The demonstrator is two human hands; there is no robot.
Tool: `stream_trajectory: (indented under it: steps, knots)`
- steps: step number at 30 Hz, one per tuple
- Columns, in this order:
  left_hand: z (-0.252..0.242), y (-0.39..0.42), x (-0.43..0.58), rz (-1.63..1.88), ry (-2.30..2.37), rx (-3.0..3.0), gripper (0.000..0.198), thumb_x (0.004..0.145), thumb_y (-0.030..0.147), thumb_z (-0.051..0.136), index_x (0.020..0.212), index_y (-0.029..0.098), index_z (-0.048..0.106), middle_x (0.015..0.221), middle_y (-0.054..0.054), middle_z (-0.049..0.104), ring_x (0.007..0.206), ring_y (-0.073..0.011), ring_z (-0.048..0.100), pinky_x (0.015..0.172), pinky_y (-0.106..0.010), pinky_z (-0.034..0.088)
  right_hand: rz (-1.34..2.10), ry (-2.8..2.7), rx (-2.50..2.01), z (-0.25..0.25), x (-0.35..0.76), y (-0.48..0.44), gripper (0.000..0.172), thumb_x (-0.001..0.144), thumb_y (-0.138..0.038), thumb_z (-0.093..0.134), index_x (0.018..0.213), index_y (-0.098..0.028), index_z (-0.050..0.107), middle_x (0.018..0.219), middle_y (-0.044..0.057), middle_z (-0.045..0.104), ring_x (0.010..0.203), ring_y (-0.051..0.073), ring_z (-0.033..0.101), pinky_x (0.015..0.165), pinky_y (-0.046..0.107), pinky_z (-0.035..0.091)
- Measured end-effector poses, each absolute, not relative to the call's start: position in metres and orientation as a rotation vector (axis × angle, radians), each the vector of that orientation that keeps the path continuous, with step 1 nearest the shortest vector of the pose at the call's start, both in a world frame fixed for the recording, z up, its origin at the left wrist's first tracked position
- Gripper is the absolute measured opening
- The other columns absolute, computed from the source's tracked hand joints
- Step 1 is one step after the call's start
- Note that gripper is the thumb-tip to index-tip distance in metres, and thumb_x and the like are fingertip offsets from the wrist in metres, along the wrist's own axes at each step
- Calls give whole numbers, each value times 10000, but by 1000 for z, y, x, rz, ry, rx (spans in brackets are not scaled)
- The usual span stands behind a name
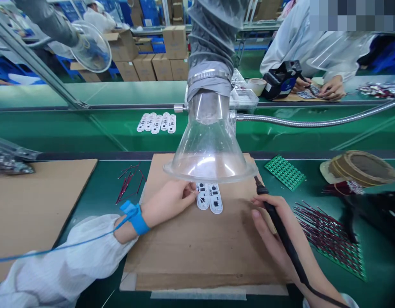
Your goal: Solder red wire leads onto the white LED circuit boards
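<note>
While the left hand [167, 202] is pinching the edge of two white circuit boards [209, 197] lying on a cardboard sheet [197, 252] at lower centre, a blue wrist strap [135, 219] is circling its wrist, red-legged components [128, 184] are lying just left of the sheet, a clear fume hood [210, 149] is hanging above the boards, and the right hand [274, 239] is gripping a black soldering iron [281, 229] like a pen, tip up beside the hood

- Left forearm [123, 231] stretching forward from lower left, wrist staying level
- Left hand [168, 201] reaching inward, fingers curling slightly
- Right hand [271, 231] curling into a pen grip
- Right forearm [308, 273] angling up from lower right
</note>
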State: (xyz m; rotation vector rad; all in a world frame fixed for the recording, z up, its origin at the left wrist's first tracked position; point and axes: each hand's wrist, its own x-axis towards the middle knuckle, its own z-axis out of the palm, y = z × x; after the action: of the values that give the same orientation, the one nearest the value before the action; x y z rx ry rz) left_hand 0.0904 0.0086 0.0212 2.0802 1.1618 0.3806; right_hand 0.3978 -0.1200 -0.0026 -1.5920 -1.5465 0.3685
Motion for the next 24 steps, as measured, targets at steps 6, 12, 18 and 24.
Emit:
stream_trajectory:
  steps: [6, 12, 18, 24]
  knots:
    - [36, 13, 93, 620, 1050, 1818, 330, 1133, 445, 504, 1092, 224, 746, 593, 45, 544, 585, -174, 534, 679, -328, 558, 473, -1627, -1545, 22, 366, -97, 165, 1136, -445, 656, 1195, -317, 741, 1077, 30, 823, 937, 238, 800, 820, 339, 655]
    - [40, -12, 121, 638, 868, 1798, 316, 1121, 461, 544, 1077, 231, 757, 882, -37, 777, 948, -240, 749, 930, -377, 641, 367, -1767, -1347, 25, 335, -84, 143, 1131, -303, 664, 1071, -311, 793, 970, 52, 753, 807, 232, 746, 745, 354, 649]
    - [40, -6, 95, 584, 922, 1866, 265, 1082, 417, 570, 980, 252, 750, 827, -35, 764, 871, -239, 746, 776, -330, 646, 403, -1675, -1415, 6, 360, -81, 163, 1141, -323, 653, 1109, -313, 813, 949, 38, 713, 925, 252, 751, 865, 371, 666]
    - [16, 10, 50, 928, 1254, 1983, 311, 1034, 413, 652, 779, 235, 656, 647, -1, 596, 699, -200, 636, 621, -285, 548, 413, -1702, -1425, 7, 359, -78, 110, 1132, -269, 664, 1121, -314, 763, 997, 30, 747, 910, 234, 777, 867, 361, 676]
